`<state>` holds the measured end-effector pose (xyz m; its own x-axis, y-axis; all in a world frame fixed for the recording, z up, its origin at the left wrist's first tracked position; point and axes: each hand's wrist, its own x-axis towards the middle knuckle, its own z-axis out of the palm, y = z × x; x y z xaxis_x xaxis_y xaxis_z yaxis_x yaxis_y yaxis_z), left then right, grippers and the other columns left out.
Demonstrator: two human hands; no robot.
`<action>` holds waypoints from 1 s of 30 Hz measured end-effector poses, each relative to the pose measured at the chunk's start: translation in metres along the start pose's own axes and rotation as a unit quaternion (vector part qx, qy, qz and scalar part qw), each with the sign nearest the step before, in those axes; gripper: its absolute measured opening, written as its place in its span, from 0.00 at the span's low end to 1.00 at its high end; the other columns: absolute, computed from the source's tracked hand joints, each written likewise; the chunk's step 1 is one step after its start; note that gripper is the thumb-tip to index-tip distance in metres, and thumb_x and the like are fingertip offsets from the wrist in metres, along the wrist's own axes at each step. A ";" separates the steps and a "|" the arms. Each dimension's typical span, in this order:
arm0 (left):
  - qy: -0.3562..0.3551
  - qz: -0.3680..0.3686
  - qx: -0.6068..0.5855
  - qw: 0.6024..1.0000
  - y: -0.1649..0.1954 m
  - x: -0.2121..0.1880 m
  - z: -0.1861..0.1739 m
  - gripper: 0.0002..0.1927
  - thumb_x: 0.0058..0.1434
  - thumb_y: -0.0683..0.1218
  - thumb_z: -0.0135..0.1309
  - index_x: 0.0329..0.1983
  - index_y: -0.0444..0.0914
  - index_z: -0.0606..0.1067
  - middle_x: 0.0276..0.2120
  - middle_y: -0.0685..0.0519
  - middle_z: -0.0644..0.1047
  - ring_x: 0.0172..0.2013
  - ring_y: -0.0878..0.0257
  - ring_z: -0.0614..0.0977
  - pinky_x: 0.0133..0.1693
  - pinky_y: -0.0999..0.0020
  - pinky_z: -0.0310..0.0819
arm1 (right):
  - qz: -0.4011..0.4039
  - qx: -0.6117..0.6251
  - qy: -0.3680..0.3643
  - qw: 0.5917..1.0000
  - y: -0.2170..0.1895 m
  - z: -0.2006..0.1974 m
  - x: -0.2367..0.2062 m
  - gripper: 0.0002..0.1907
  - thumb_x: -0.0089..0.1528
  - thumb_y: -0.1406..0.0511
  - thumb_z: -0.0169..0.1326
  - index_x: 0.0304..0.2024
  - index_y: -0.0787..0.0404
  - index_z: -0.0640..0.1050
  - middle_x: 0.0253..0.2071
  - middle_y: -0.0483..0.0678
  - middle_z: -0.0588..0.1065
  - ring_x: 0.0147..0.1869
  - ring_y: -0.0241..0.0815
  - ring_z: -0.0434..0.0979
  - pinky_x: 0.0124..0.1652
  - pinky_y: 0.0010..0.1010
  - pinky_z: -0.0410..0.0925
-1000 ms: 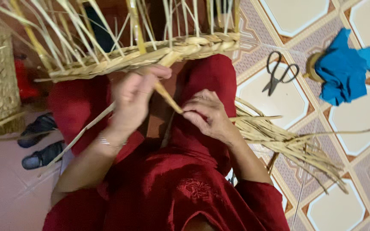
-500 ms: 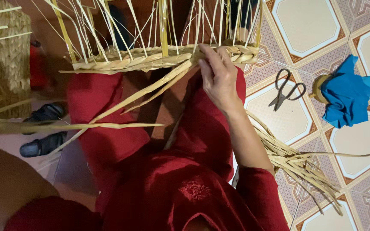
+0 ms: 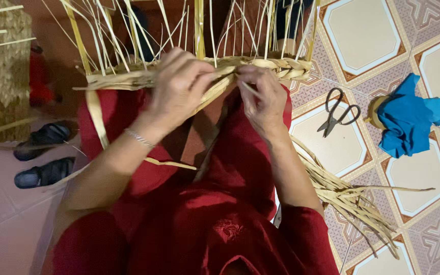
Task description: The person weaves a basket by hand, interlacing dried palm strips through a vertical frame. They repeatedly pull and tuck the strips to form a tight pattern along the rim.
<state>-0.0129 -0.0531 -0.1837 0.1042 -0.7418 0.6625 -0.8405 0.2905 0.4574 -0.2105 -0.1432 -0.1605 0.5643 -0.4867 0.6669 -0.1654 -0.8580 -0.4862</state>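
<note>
Both hands, left hand (image 3: 179, 84) and right hand (image 3: 262, 94), pinched shut on the braided straw rim (image 3: 276, 66). Looks light, springy, brittle; best gripped right at the braid. Scissors (image 3: 338, 116) right of rim.

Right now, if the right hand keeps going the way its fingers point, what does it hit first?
The right hand points up-left into the braided straw rim, which it already pinches; next likely the left hand, though depth is unclear.
</note>
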 end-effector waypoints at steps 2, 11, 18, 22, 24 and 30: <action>0.018 -0.020 -0.012 1.000 0.000 -0.001 0.019 0.06 0.66 0.44 0.65 0.36 0.38 0.80 0.33 0.54 0.75 0.38 0.60 0.72 0.45 0.65 0.66 | 0.007 0.004 -0.013 1.000 -0.005 -0.001 0.000 0.11 0.61 0.77 0.64 0.41 0.64 0.76 0.49 0.52 0.79 0.50 0.48 0.81 0.49 0.36 0.73; -0.062 -0.010 0.084 0.994 0.007 0.011 0.029 0.05 0.64 0.44 0.64 0.33 0.40 0.79 0.33 0.56 0.69 0.42 0.59 0.69 0.45 0.61 0.63 | -0.030 0.009 0.016 0.999 -0.001 0.000 0.000 0.10 0.61 0.79 0.61 0.40 0.67 0.74 0.51 0.55 0.78 0.53 0.51 0.81 0.52 0.37 0.75; -0.041 0.065 0.149 0.986 0.012 0.005 0.017 0.04 0.67 0.44 0.63 0.43 0.42 0.81 0.43 0.56 0.72 0.48 0.60 0.69 0.49 0.63 0.61 | 0.049 -0.009 0.030 0.998 0.016 0.017 0.009 0.08 0.63 0.75 0.64 0.40 0.64 0.76 0.36 0.50 0.78 0.37 0.41 0.78 0.35 0.34 0.72; -0.043 0.052 0.162 0.985 0.031 -0.020 -0.019 0.21 0.65 0.50 0.64 0.58 0.36 0.79 0.47 0.51 0.71 0.47 0.58 0.68 0.48 0.59 0.60 | 0.037 -0.033 0.045 0.998 0.028 0.027 0.012 0.11 0.65 0.74 0.62 0.50 0.64 0.77 0.36 0.45 0.74 0.35 0.35 0.74 0.30 0.25 0.70; -0.085 0.024 0.169 0.982 0.036 -0.035 -0.029 0.28 0.61 0.55 0.64 0.56 0.31 0.77 0.43 0.47 0.72 0.46 0.55 0.69 0.51 0.54 0.63 | 0.027 -0.090 0.044 0.995 0.031 0.034 0.010 0.13 0.65 0.74 0.61 0.52 0.65 0.78 0.38 0.47 0.73 0.33 0.34 0.72 0.26 0.20 0.68; -0.297 -0.113 0.209 0.925 0.033 -0.063 -0.040 0.09 0.68 0.45 0.55 0.41 0.32 0.74 0.28 0.45 0.75 0.28 0.58 0.74 0.28 0.61 0.71 | -0.094 -0.152 -0.004 0.984 0.035 0.053 0.006 0.05 0.68 0.71 0.62 0.44 0.60 0.78 0.40 0.48 0.78 0.34 0.32 0.74 0.25 0.19 0.69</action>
<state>-0.0254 0.0277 -0.1867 0.0964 -0.9922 0.0788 -0.9779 -0.0797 0.1930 -0.1701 -0.1680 -0.2031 0.6141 -0.3151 0.7236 -0.2912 -0.9426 -0.1634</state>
